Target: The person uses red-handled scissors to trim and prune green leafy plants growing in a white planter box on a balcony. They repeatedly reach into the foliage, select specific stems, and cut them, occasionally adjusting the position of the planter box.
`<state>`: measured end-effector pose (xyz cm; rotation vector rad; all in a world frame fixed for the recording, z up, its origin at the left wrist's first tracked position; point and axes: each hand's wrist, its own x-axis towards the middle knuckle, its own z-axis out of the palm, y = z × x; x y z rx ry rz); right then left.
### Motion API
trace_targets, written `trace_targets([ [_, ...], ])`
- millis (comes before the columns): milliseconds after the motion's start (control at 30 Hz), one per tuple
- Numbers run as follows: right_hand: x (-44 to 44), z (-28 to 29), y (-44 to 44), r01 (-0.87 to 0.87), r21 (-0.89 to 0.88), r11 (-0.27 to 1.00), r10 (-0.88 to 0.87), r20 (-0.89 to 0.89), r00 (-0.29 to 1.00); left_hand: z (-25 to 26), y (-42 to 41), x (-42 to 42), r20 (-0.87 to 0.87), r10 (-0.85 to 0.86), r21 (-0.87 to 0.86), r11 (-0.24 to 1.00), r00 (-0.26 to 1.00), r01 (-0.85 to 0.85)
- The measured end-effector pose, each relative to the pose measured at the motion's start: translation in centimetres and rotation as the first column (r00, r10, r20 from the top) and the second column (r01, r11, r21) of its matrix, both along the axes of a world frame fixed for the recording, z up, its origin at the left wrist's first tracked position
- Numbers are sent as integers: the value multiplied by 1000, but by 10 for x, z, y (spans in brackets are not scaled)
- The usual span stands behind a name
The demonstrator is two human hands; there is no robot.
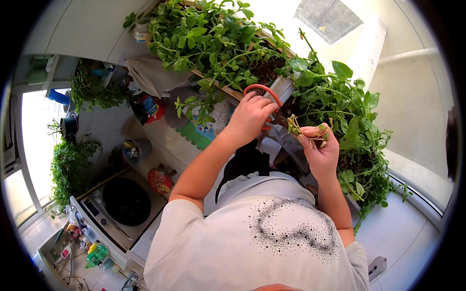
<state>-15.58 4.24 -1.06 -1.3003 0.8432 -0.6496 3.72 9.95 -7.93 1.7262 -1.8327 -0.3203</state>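
My left hand (252, 115) grips scissors by their orange-red handles (265, 87); one large loop arches above the knuckles. Their blades are mostly hidden near the gap between two planters. In my right hand (320, 147), the fingertips pinch a small bunch of wilted leaves and thin stems (294, 125). A long planter of leafy green plants (218, 43) lies beyond my left hand, with brown soil showing at its near end. Beside my right hand, a second planter's trailing green plants (344, 105) spread along the window side.
A grey cloth (151, 74) hangs by the long planter. Below lie a green foam mat (193, 134), a grey bin (136, 151) and a red patterned stool (160, 180). At left are a cooktop with a black round pan (126, 201) and more potted plants (72, 163).
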Motion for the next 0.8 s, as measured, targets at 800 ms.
trace_targets([
  [800,-5,6,0,6,-35,999,-4,37,999,33,-14,49,-106,200,-267,938,974,-222],
])
